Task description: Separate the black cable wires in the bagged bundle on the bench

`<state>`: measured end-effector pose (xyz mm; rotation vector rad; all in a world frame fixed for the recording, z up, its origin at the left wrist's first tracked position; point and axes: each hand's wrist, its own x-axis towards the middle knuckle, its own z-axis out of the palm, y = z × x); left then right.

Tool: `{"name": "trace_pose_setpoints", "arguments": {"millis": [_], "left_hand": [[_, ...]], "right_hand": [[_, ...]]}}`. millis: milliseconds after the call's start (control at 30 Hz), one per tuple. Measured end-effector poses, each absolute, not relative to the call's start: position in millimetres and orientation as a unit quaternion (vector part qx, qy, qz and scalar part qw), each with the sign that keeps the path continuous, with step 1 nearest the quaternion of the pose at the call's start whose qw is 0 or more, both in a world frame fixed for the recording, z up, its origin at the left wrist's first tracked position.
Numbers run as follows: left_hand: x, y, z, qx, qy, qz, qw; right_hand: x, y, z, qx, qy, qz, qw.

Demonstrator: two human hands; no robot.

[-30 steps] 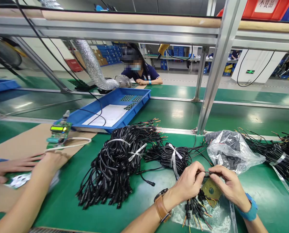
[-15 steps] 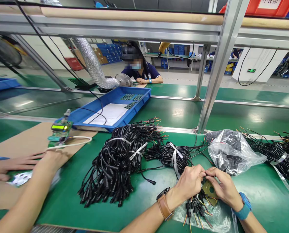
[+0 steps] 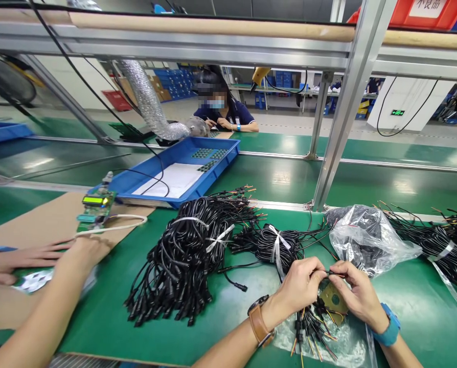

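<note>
My left hand, with a watch and brown strap at the wrist, pinches a thin black cable. Opposite it, my right hand, wearing a blue wristband, pinches the cable's end, where thin coloured wire shows between the fingertips. Below both hands lie short black connector leads with orange and yellow wire ends, on a clear plastic bag. A brownish flat piece with holes sits under my right hand. Just behind my left hand is a tied coil of black cable.
A large cable bundle lies left of centre, with a bagged bundle and another coil to the right. At left, a co-worker's hands are by a circuit board with a lit display. Behind stands a blue tray; a metal post rises nearby.
My fingertips have drawn slightly apart, my right hand shifting a little right, so more of the cable end shows. Across the bench, the seated person's hands have come up together.
</note>
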<state>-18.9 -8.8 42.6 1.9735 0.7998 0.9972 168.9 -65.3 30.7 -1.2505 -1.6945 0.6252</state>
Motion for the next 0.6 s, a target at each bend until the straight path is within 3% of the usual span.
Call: {"name": "trace_pose_setpoints", "arguments": {"millis": [600], "left_hand": [[-16.2, -9.0, 37.3, 0.797, 0.313, 0.357, 0.373]], "right_hand": [[167.0, -62.8, 32.3, -0.488, -0.718, 0.229, 0.44]]}}
